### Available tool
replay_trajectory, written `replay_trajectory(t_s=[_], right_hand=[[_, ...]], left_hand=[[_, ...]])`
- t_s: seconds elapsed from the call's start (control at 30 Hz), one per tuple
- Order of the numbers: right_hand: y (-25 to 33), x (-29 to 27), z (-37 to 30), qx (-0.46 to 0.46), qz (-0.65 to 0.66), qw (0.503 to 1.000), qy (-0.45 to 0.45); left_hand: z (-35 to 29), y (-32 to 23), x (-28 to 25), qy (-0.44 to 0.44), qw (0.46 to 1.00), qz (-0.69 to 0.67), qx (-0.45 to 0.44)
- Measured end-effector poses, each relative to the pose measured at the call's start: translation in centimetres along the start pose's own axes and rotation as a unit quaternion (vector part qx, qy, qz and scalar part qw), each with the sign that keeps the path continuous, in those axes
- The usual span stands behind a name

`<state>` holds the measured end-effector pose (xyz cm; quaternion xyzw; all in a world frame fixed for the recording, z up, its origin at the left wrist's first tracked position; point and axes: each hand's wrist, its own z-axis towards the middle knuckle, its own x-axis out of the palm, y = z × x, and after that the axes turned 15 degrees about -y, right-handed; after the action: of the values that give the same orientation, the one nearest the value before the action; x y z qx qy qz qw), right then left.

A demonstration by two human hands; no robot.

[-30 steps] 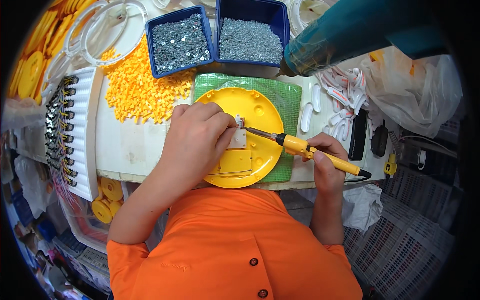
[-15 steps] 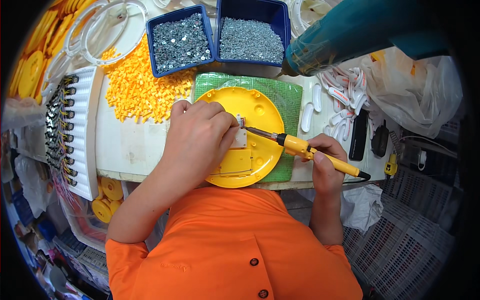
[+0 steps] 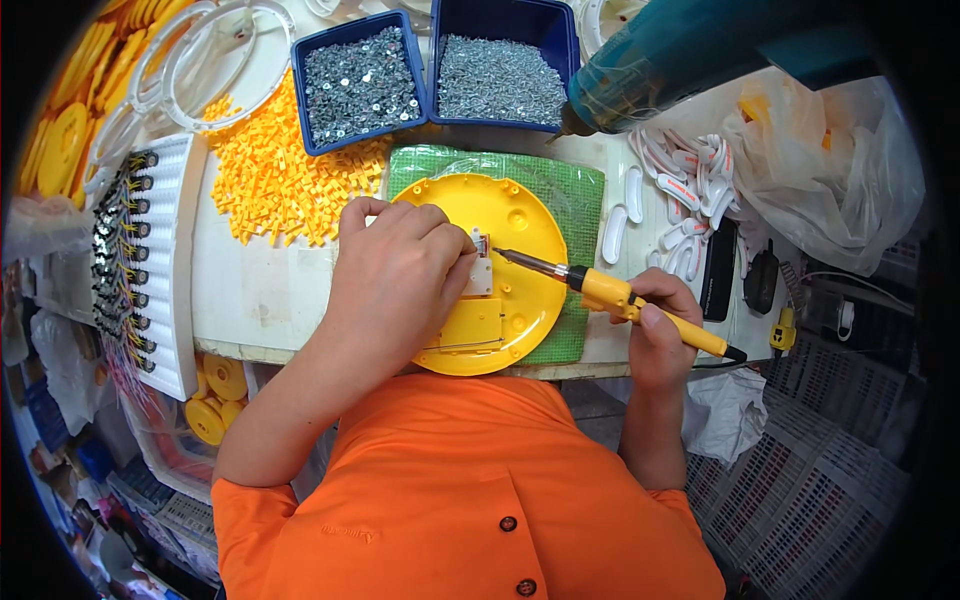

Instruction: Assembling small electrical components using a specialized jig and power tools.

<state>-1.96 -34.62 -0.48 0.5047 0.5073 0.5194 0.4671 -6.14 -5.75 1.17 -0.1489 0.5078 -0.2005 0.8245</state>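
Observation:
A round yellow plastic housing [image 3: 535,300] lies on a green mat [image 3: 587,215] in front of me. Over its left half rests my left hand [image 3: 405,265], fingers closed in a pinch beside a small white part [image 3: 481,275] with a metal piece; whatever is in that pinch is hidden. My right hand [image 3: 662,335] grips a yellow soldering iron [image 3: 615,295] by its handle. The iron's dark tip points left over the housing, a little to the right of the metal piece, apparently apart from it.
Two blue bins [image 3: 298,85] of small metal hardware stand at the back. Small yellow pieces [image 3: 270,180] are heaped left, beside a white foam tray [image 3: 180,270] with wired parts. A teal power tool [image 3: 660,70] hangs at upper right above white curved pieces [image 3: 690,190].
My right hand and the soldering iron have shifted slightly to the right, drawing the tip back from the metal piece. My left hand stays almost in place.

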Motion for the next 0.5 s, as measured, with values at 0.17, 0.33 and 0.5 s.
replay_trajectory(t_s=[0.17, 0.33, 0.5], right_hand=[[1.7, -2.7, -0.8, -0.035, 0.037, 0.994, -0.093], [2.3, -10.8, -0.9, -0.138, 0.086, 0.928, -0.336], [3.5, -22.8, -2.9, -0.251, -0.024, 0.753, -0.608]], left_hand=[[0.4, -0.4, 0.1, 0.005, 1.0, -0.015, 0.016], [-0.2, -0.3, -0.3, 0.015, 1.0, 0.006, -0.012], [0.1, -1.0, -0.1, 0.008, 1.0, 0.002, 0.004]])
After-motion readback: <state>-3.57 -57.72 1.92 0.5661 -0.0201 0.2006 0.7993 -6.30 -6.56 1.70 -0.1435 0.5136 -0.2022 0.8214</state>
